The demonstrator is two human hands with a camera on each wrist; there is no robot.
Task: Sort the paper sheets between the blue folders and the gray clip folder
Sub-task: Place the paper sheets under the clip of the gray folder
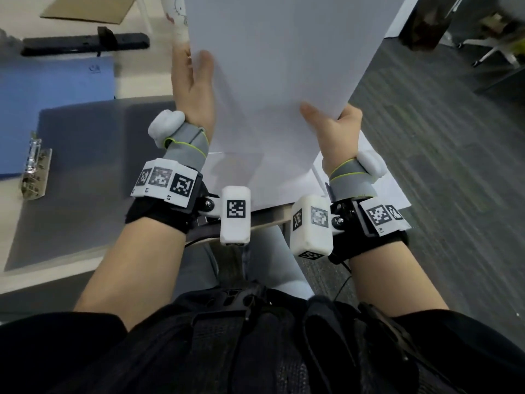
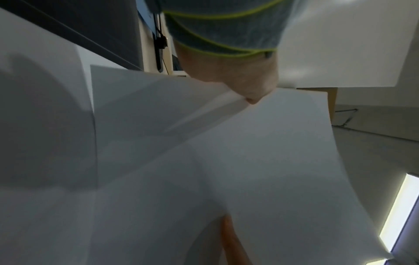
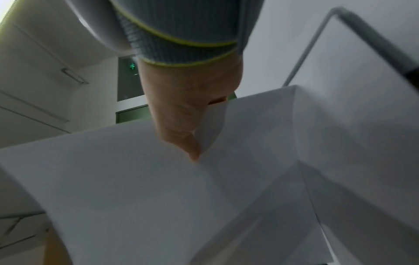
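Observation:
Both hands hold up a white paper sheet (image 1: 272, 66) in front of me, above the desk edge. My left hand (image 1: 196, 81) pinches its left edge, thumb on the near face; the fingers behind are hidden. My right hand (image 1: 329, 123) pinches the lower right corner, thumb on top. The wrist views show the sheet (image 2: 249, 161) (image 3: 136, 179) curving under each thumb. More white sheets (image 1: 284, 177) lie on the desk beneath. The gray clip folder (image 1: 85, 177) lies open at left with its metal clip (image 1: 34, 166). A blue folder (image 1: 54, 103) sits behind it.
A black bar-shaped device (image 1: 85, 44) and a brown cardboard piece (image 1: 88, 7) lie at the back left. A white table leg (image 1: 319, 177) runs under the sheets. Gray carpet (image 1: 440, 166) spreads to the right, with office chair bases (image 1: 494, 55) far off.

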